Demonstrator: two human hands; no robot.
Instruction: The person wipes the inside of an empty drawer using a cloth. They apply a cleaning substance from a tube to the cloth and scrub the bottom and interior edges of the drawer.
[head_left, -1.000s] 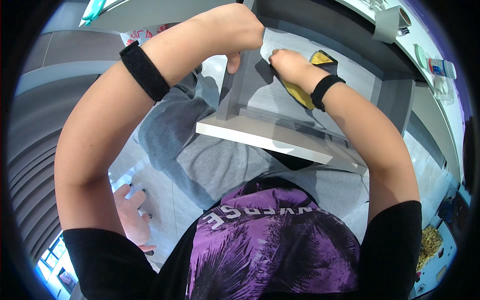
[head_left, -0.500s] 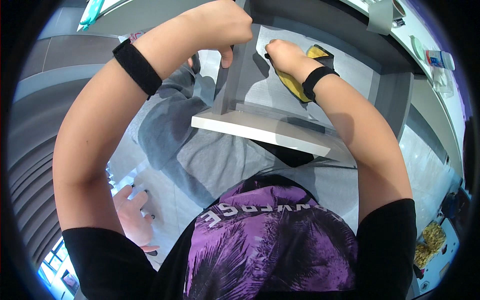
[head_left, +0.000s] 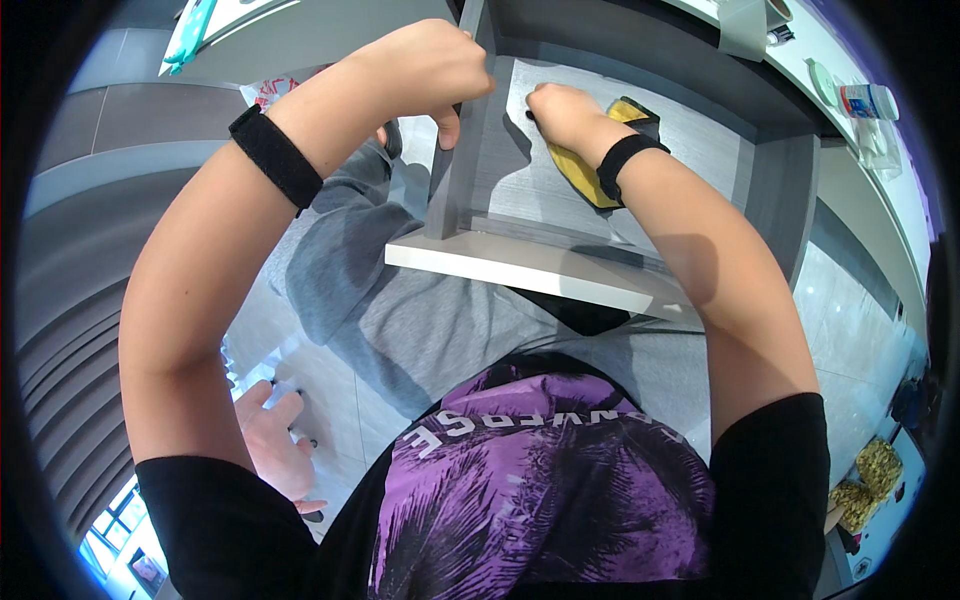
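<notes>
A grey drawer (head_left: 540, 252) with a white front edge stands pulled out over my lap. My left hand (head_left: 440, 75) is closed over the top of its left side wall (head_left: 452, 180), the thumb hanging down on the outer side. Inside the drawer, my right hand (head_left: 568, 118) presses a yellow cloth with dark grey parts (head_left: 585, 180) against the pale bottom panel (head_left: 500, 190). Its fingers are curled round the cloth, and the hand and wrist cover part of it. Shadows of the hand fall on the panel.
A white counter with a white bottle (head_left: 868, 101) and a green lid (head_left: 822, 84) lies at the far right. A turquoise packet (head_left: 192, 35) rests at the far left. Another person's hand (head_left: 275, 440) shows at lower left. Yellowish bags (head_left: 878, 465) lie at lower right.
The view has shifted slightly. My right hand with the cloth has moved a little leftward in the drawer; my left hand keeps its hold on the side wall.
</notes>
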